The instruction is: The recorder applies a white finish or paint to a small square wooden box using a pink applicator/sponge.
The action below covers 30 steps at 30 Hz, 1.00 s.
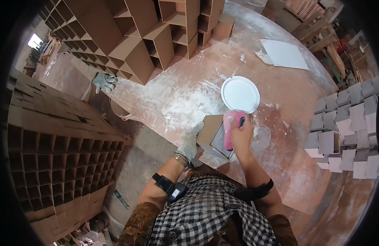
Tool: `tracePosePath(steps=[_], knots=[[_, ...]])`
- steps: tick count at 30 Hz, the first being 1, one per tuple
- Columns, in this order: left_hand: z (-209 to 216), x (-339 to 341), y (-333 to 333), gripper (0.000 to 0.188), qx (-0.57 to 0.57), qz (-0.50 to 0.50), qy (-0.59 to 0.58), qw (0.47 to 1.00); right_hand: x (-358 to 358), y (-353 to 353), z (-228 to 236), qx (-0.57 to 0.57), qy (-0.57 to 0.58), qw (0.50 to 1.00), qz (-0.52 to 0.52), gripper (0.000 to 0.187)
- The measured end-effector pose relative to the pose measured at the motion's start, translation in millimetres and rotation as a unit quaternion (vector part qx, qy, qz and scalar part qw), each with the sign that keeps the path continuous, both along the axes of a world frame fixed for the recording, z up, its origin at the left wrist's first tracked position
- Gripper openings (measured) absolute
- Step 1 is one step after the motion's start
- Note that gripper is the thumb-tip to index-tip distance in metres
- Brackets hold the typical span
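Clock from the box (208, 129). Both hands plus the pink sponge (228, 137) crowd it close in. Round white container (222, 97) just beside at 1, go around. Beyond, between 1 and 2, white sheet (286, 54) lies flat, passable over the top. 2 to 4: open worktop (294, 108), until piled grey boxes (355, 117) block 3. 11 to 12: powdery stretch, then brown box stack (136, 61) walls it off. Loose glove (104, 82) at 10. 8 to 9: floor gap (150, 153), then brown pile (66, 158) blocks.
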<state>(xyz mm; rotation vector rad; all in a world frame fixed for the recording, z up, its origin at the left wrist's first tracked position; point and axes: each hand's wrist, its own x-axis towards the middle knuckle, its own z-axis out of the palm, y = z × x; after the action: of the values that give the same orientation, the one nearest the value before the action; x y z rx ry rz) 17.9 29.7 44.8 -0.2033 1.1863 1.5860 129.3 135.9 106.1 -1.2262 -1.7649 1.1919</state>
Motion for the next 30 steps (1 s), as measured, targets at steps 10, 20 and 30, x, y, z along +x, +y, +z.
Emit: tracePosePath(steps=[10,20,30], knots=[[-36.1,-4.6,-2.6,0.030,-0.015,-0.019,-0.017,1.000,25.2,-27.7,11.4,0.275,0.008,0.917,0.288,0.034],[-10.5,1.4,-3.1,0.029,-0.032,-0.030,-0.005,0.999,13.5,-30.1,-3.0,0.289,-0.005,0.934,0.212,0.032],[-10.8,3.5,-0.5,0.042,-0.012,-0.075,0.062,0.995,13.3,-3.8,-6.8,0.172,0.020,0.976,0.130,0.029]])
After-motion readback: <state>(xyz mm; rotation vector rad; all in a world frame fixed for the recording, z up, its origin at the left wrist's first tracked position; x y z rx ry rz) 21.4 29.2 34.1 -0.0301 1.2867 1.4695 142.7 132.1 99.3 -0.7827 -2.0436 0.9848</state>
